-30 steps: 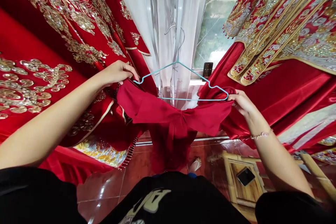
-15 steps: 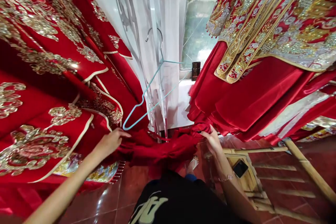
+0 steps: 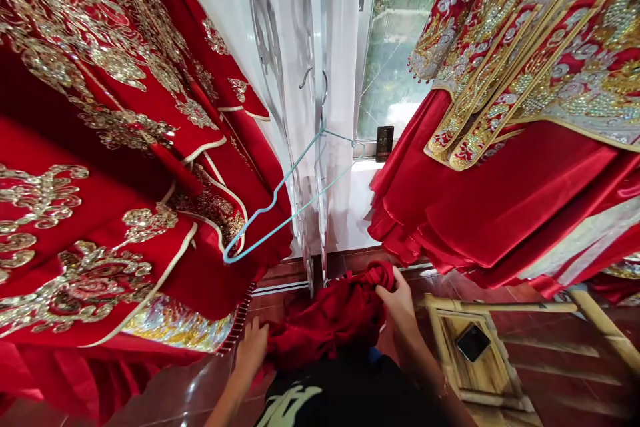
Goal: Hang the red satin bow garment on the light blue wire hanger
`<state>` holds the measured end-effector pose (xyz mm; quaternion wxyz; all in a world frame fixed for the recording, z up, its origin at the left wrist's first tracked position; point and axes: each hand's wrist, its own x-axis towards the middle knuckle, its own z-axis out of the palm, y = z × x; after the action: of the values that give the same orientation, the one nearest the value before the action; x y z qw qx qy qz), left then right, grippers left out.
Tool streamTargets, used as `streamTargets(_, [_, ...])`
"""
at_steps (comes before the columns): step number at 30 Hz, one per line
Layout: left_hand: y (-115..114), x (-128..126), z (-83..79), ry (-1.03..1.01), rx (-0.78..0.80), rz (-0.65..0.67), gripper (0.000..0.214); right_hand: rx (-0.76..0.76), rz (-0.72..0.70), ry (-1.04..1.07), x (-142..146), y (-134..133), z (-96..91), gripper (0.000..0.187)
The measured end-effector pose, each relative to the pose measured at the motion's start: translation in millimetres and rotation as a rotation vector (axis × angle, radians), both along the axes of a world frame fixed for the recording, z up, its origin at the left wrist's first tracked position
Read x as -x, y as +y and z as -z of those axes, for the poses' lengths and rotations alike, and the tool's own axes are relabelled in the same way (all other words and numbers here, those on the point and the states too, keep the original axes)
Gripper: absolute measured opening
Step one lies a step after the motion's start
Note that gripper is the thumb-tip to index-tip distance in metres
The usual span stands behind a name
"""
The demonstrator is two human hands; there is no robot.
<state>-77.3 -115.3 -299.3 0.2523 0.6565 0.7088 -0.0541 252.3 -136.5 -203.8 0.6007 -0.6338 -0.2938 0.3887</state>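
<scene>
A plain dark red garment [image 3: 330,320] is bunched low in front of me. My right hand [image 3: 399,300] grips its upper right fold, fingers closed. Against its lower left edge rests my left hand [image 3: 251,345], fingers curled into the cloth. A light blue wire hanger [image 3: 280,195] hangs bare and tilted above the garment, its metal hook caught on the white frame by the window.
Red robes with heavy gold embroidery hang close on the left [image 3: 100,167] and right [image 3: 525,113]. A bamboo stool [image 3: 480,353] with a dark phone [image 3: 473,342] on it stands at lower right. A small dark device [image 3: 384,143] sits on the window sill. The floor is glossy red tile.
The red garment has come off the hanger and dropped low, gathered into a bundle between both hands. The freed hanger has swung down on its left side.
</scene>
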Motion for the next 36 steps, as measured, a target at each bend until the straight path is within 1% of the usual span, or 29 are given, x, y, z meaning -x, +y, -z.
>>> streamTargets(3, [-0.2, -19.6, 12.5, -0.128, -0.087, -0.091, 0.03, 0.025, 0.013, -0.031, 12.8, -11.5, 10.8, 0.034])
streamTargets(5, [5.4, -32.6, 16.4, -0.23, -0.116, -0.19, 0.026, 0.039, 0.014, -0.051, 17.2, -17.4, 15.5, 0.034])
streamTargets(7, [15.1, -42.5, 15.8, -0.349, -0.132, -0.307, 0.021, 0.049, 0.042, -0.049, 19.0, -21.2, 17.9, 0.033])
streamTargets(9, [28.1, -47.4, 10.2, -0.498, -0.151, -0.422, 0.017, 0.045, 0.088, -0.039, 19.4, -23.1, 18.3, 0.035])
streamTargets(11, [42.4, -47.4, -0.1, -0.685, -0.137, -0.513, 0.01, 0.03, 0.088, -0.022, 20.0, -23.5, 17.1, 0.035])
streamTargets(12, [48.9, -46.4, -6.6, -0.79, -0.105, -0.545, 0.007, 0.018, 0.069, -0.001, 20.6, -23.2, 15.9, 0.034])
streamTargets(14, [57.8, -44.8, -21.9, -1.006, 0.011, -0.58, 0.002, -0.017, 0.033, 0.075, 22.2, -21.5, 11.5, 0.031])
streamTargets(15, [59.4, -45.4, -30.3, -1.104, 0.079, -0.587, 0.006, -0.039, 0.025, 0.117, 23.3, -20.0, 8.2, 0.029])
streamTargets(17, [55.9, -51.8, -47.4, -1.273, 0.203, -0.585, 0.02, -0.07, 0.02, 0.159, 25.9, -16.0, -1.0, 0.025])
streamTargets(19, [45.6, -65.6, -63.6, -1.507, 0.341, -0.554, 0.04, -0.09, 0.032, 0.147, 29.5, -11.1, -13.0, 0.024])
streamTargets(20, [39.3, -74.8, -70.9, -1.635, 0.403, -0.514, 0.05, -0.101, 0.034, 0.142, 31.7, -8.6, -19.5, 0.027])
streamTargets(22, [27.3, -95.8, -82.6, -1.809, 0.475, -0.368, 0.058, -0.139, 0.023, 0.169, 37.2, -4.1, -31.9, 0.035])
streamTargets(23, [22.5, -106.6, -86.9, -1.828, 0.457, -0.281, 0.057, -0.16, 0.005, 0.198, 40.1, -2.3, -37.2, 0.039])
streamTargets(24, [19.0, -116.9, -90.2, -1.799, 0.389, -0.201, 0.053, -0.176, -0.024, 0.223, 43.0, -0.9, -41.6, 0.042])
streamTargets(25, [16.8, -126.1, -92.5, -1.754, 0.298, -0.136, 0.048, -0.187, -0.055, 0.241, 45.5, 0.2, -44.9, 0.044])
streamTargets(27, [15.5, -140.3, -95.3, -1.674, 0.098, -0.064, 0.042, -0.201, -0.099, 0.26, 49.3, 1.5, -48.0, 0.045])
streamTargets(29, [16.9, -147.7, -97.0, -1.603, -0.042, -0.031, 0.043, -0.208, -0.128, 0.265, 51.1, 2.2, -47.3, 0.046])
streamTargets(30, [17.8, -149.1, -97.8, -1.567, -0.065, -0.013, 0.044, -0.211, -0.142, 0.266, 51.4, 2.5, -46.0, 0.047])
streamTargets(33, [19.0, -148.9, -99.0, -1.48, -0.061, 0.026, 0.044, -0.213, -0.211, 0.257, 52.0, 3.0, -41.0, 0.047])
streamTargets(34, [18.7, -148.7, -98.8, -1.469, -0.07, 0.011, 0.043, -0.215, -0.23, 0.253, 52.3, 3.0, -39.5, 0.048])
streamTargets(36, [17.4, -149.5, -97.6, -1.482, -0.124, -0.07, 0.04, -0.215, -0.248, 0.249, 53.3, 2.7, -37.1, 0.051])
